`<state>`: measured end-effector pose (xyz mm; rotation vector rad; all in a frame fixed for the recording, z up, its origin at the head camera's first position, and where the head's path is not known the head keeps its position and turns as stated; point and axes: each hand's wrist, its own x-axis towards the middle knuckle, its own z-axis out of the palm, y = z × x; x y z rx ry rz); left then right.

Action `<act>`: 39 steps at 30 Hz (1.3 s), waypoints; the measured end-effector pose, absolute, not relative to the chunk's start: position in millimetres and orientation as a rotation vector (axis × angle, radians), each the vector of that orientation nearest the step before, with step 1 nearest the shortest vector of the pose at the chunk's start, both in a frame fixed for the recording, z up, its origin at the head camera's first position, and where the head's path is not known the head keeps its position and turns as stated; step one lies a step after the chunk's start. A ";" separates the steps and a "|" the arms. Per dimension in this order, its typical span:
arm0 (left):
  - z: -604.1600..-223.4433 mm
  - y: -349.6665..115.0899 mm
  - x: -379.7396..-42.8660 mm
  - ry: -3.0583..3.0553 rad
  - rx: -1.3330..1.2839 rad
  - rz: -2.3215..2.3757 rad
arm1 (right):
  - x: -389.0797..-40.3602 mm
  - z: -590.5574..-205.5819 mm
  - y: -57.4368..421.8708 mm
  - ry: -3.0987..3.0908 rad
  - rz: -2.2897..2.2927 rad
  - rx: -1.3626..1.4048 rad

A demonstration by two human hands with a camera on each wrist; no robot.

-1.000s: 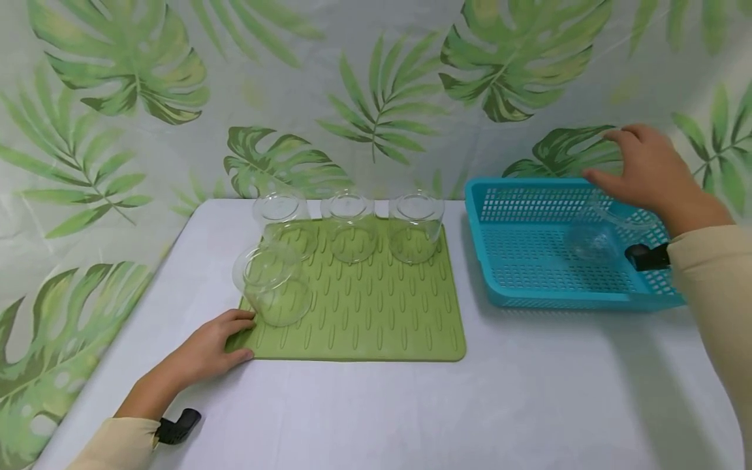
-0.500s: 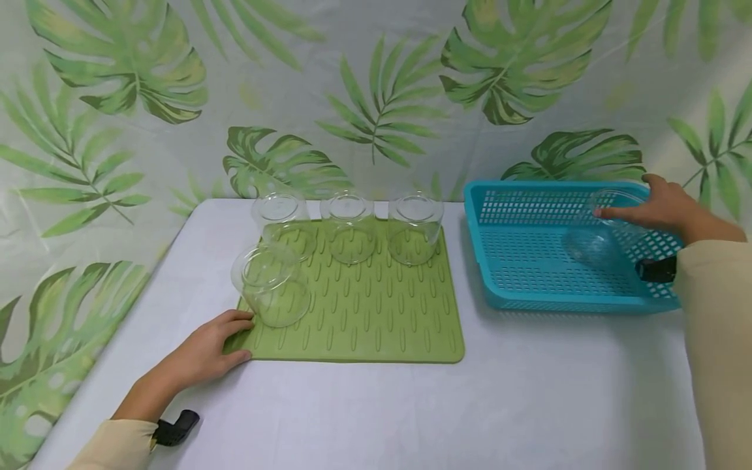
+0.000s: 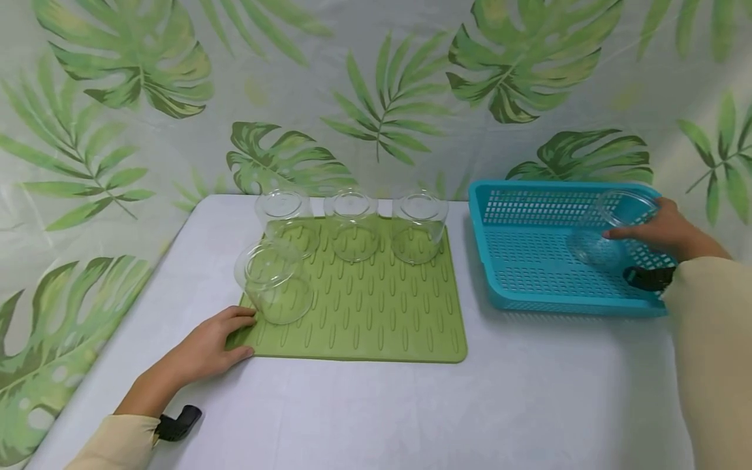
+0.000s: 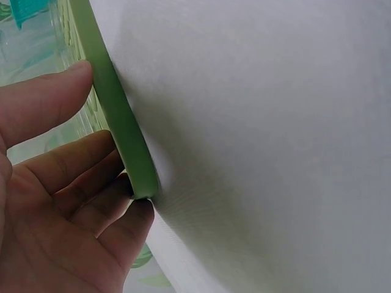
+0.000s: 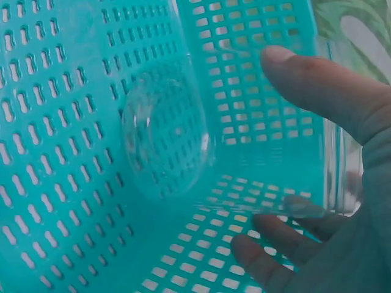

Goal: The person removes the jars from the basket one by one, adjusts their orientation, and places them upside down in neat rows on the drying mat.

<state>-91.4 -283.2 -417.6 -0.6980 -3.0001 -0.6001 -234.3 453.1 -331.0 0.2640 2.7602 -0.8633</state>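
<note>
At the front left corner of a green ridged mat [image 3: 376, 326], my left hand [image 3: 208, 346] rests with its thumb at the front edge and its fingers along the left side. The left wrist view shows those fingertips touching the mat's rim [image 4: 125, 122]. On the right, my right hand [image 3: 660, 230] holds a clear jar [image 3: 587, 240] inside a blue basket [image 3: 581, 304]. Seen from the right wrist, the thumb [image 5: 317, 82] and fingers lie on opposite sides of the jar, whose round base [image 5: 168, 131] is near the basket's floor.
Three clear jars, the middle one [image 3: 352, 228] among them, line the mat's back edge. Another clear jar [image 3: 279, 290] stands at the mat's left, close to my left hand. Behind the white-covered table [image 3: 399, 418] hangs a leaf-printed cloth [image 3: 405, 72].
My right hand has come down from above the basket's back right corner and taken hold of the jar in it. The left hand has stayed at the mat's corner.
</note>
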 end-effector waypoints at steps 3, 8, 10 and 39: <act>-417.3 -283.4 -91.3 -2.999 -0.699 -0.605 | -233.0 -334.1 456.4 2.714 -0.949 0.241; -417.3 -282.9 -91.4 -2.994 -0.691 -0.612 | -231.5 -337.7 459.7 2.689 -0.999 0.221; -416.9 -282.7 -91.1 -2.998 -0.683 -0.615 | -231.8 -338.3 459.3 2.691 -1.014 0.223; -418.4 -282.7 -87.9 -2.992 -0.675 -0.643 | -232.1 -318.1 431.1 2.955 -0.873 0.186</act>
